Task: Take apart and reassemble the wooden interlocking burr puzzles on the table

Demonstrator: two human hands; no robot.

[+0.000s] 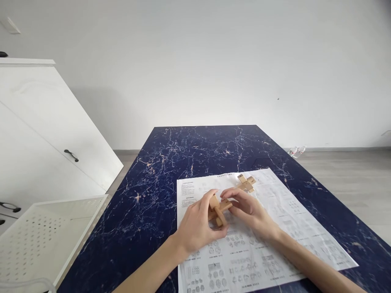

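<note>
Both hands meet over a large printed instruction sheet [293, 219] lying on a dark blue marbled table [159, 175]. My left hand [197, 224] and my right hand [249, 209] together grip a wooden interlocking puzzle [219, 209] made of crossed notched bars, held just above the paper. A second, smaller cluster of wooden puzzle pieces [246, 183] lies on the sheet beyond my right hand, untouched.
A white perforated plastic bin [45, 236] stands at the table's left edge. A white cabinet [45, 134] with dark handles rises at the far left. A plain wall and grey floor lie beyond; small bottles [296, 151] sit by the baseboard.
</note>
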